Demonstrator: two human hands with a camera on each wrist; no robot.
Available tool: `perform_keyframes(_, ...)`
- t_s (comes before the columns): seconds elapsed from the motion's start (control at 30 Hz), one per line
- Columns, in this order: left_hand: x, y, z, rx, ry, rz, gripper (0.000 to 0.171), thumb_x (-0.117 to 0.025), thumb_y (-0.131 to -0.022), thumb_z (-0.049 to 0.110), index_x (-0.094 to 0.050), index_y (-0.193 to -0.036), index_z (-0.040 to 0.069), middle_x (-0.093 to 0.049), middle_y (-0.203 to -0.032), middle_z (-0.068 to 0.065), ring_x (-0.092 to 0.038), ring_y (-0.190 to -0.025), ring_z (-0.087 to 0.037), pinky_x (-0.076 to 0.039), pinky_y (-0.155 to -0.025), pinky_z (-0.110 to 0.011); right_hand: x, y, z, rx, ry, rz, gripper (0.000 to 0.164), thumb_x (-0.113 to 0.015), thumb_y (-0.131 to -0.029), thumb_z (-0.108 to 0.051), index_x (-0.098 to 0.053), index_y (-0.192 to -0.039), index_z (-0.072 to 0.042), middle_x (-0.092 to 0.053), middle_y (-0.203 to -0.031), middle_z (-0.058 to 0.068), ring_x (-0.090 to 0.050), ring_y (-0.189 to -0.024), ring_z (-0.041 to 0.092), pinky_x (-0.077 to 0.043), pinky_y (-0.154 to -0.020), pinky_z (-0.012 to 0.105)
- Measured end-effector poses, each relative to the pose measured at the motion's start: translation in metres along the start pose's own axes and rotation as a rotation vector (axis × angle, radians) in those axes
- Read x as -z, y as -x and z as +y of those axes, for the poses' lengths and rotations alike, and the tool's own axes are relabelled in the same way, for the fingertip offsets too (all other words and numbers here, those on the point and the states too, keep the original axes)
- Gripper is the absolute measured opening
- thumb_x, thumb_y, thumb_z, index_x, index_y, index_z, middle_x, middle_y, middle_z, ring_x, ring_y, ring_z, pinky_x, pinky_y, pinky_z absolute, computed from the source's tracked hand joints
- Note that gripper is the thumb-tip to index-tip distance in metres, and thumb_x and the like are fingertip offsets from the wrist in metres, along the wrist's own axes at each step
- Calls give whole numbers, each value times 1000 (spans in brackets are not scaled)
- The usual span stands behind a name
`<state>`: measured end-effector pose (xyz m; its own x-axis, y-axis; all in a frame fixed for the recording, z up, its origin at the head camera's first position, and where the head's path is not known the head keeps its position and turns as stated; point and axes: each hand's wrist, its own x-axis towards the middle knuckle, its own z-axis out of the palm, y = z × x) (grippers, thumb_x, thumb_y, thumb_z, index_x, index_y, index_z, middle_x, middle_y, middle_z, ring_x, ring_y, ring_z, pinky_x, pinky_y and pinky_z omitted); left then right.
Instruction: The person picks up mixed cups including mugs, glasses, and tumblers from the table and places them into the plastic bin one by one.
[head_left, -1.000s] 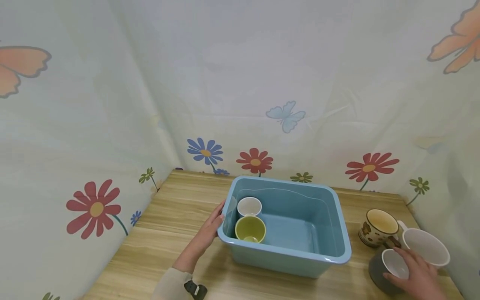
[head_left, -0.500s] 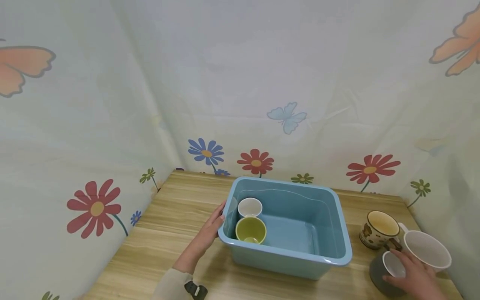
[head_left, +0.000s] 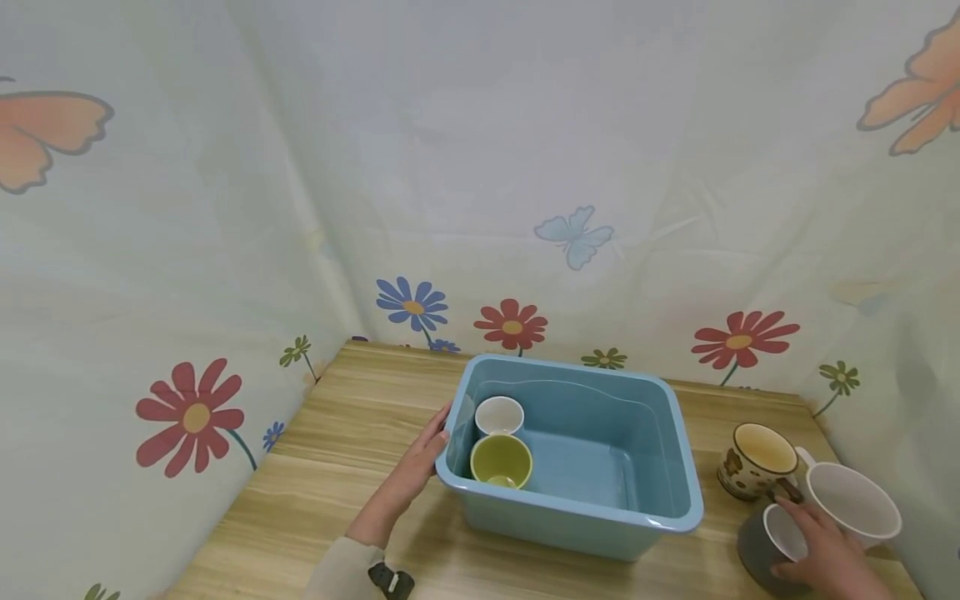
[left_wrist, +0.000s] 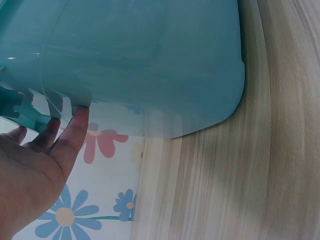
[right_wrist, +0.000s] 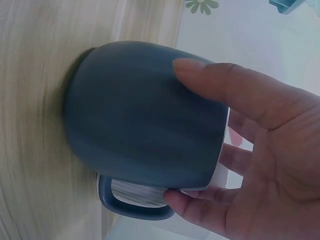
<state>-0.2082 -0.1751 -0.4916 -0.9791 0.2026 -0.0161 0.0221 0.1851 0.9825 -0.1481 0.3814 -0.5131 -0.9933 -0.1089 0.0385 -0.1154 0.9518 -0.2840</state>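
Observation:
At the right side of the table, my right hand (head_left: 828,550) grips a dark grey mug (right_wrist: 145,115) with a white inside. In the right wrist view the thumb lies along the mug's body. Other fingers reach over its rim, one near the handle (right_wrist: 137,207). The mug stands upright. My left hand (head_left: 420,462) rests against the left end of a blue plastic tub (head_left: 555,533), fingertips (left_wrist: 80,114) touching its outer wall below the rim. A white cup (head_left: 498,414) and a green cup (head_left: 501,458) stand inside the tub, at its left end.
Behind the grey mug stands a patterned cream mug (head_left: 742,477) with a brown handle. A wide white cup (head_left: 855,500) stands beside it, close to my right hand. A flowered curtain (head_left: 480,208) borders the wooden table (head_left: 360,417) at the back and sides.
My right hand's thumb has shifted slightly lower on the grey mug, which stays in place. My left hand and the tub have not moved.

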Motion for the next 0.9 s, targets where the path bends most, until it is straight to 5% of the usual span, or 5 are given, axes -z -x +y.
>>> perform_keyframes(0.37,1,0,0,17,-1,5,57,-35,-110,34,-24,-164,19,-21,-172,-18,-29,-154,-49,-41,-113,-65,4,-3,-2,-28,-16,-66,89,-94,-61,-17,-47,-129,16,-55,-114,42,-57,-103,56,-43,-82,74)
perform_keyframes(0.9,0,1,1,13,-7,3,57,-34,-111,33,-23,-165,19,-20,-172,-18,-28,-154,-49,-41,-114,-65,3,-6,5,62,-6,31,85,-97,-49,-19,-59,-120,9,-62,-108,39,-63,-93,49,-50,-75,63)
